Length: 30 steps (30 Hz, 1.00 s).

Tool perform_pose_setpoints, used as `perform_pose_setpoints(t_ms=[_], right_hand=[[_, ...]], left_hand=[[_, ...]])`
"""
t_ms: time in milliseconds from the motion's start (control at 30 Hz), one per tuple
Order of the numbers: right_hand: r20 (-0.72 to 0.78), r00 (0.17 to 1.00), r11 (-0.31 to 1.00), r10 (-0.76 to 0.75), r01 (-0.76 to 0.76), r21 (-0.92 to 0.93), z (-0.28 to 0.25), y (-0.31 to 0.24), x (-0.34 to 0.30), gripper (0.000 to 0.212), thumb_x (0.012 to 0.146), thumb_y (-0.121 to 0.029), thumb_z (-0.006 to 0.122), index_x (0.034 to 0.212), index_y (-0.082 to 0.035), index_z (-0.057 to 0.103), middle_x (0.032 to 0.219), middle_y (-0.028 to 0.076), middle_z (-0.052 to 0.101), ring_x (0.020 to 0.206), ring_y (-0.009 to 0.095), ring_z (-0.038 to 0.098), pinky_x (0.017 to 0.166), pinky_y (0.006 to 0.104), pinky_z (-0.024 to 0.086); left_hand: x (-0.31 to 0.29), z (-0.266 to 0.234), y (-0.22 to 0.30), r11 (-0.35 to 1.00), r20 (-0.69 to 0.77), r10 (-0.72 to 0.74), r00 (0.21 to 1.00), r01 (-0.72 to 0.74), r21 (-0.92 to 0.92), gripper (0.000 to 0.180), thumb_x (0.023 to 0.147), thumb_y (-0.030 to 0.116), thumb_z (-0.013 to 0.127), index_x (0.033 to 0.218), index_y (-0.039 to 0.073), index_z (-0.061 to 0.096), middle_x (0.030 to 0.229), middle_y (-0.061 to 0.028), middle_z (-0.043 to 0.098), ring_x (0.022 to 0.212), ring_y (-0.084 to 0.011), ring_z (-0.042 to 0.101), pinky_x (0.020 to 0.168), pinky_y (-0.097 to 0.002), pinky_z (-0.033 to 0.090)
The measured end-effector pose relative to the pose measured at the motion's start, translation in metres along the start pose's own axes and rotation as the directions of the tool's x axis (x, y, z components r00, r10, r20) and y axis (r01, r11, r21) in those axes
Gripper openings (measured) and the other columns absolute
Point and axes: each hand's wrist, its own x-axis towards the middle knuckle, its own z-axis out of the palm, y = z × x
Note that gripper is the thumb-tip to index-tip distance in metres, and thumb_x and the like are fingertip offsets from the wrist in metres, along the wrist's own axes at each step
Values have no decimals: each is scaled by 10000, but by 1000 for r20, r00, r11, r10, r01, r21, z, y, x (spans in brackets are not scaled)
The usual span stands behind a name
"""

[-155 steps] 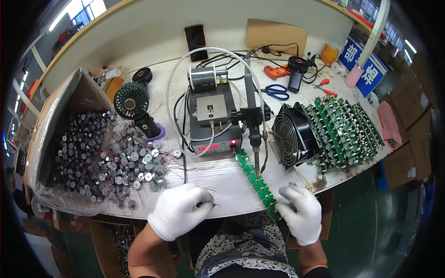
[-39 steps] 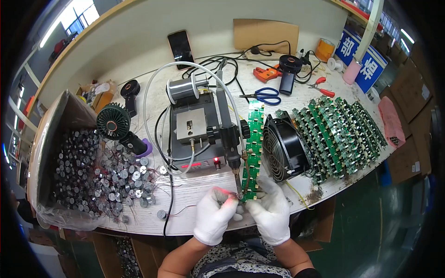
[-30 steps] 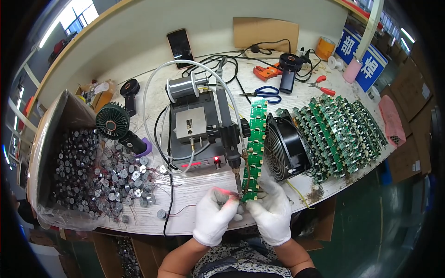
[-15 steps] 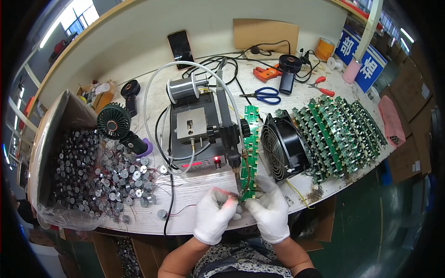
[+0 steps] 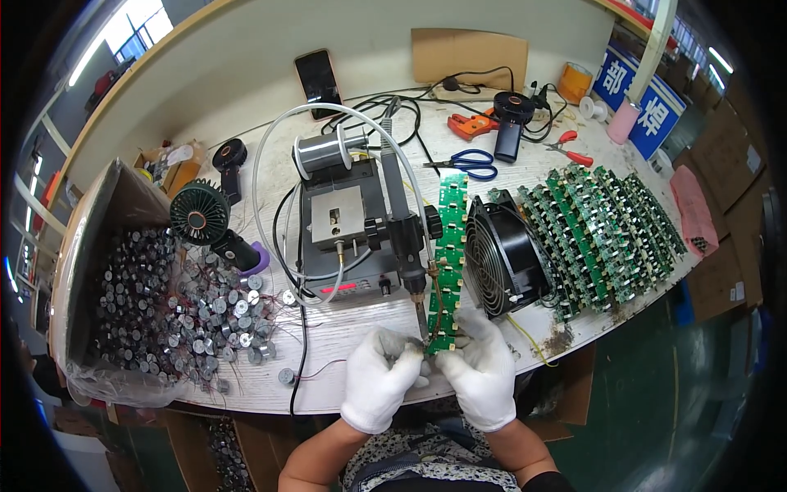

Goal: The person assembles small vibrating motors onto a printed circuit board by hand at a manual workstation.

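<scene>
Work looks part done: heaped grey motors left, stacked green boards right, too many to count.
One iron stands by one strip, maybe unfinished. Right hand has its grip on the strip's near end; left hand is curled, its hold hidden. One lone motor lies apart.
</scene>
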Motion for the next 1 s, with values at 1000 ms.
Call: perform_pose_setpoints(t_ms=[1000], right_hand=[[47,999,1000,-1,-1,31,-3,3,-4,480,823,152,518,1275,82,373,1221,176,499,1027,234,599,847,335,541]], left_hand=[[4,-10,-2,997,86,-73,994,69,46,127,861,64,575,933,-29,526,816,-103,625,645,-126,613,548,-235,510]])
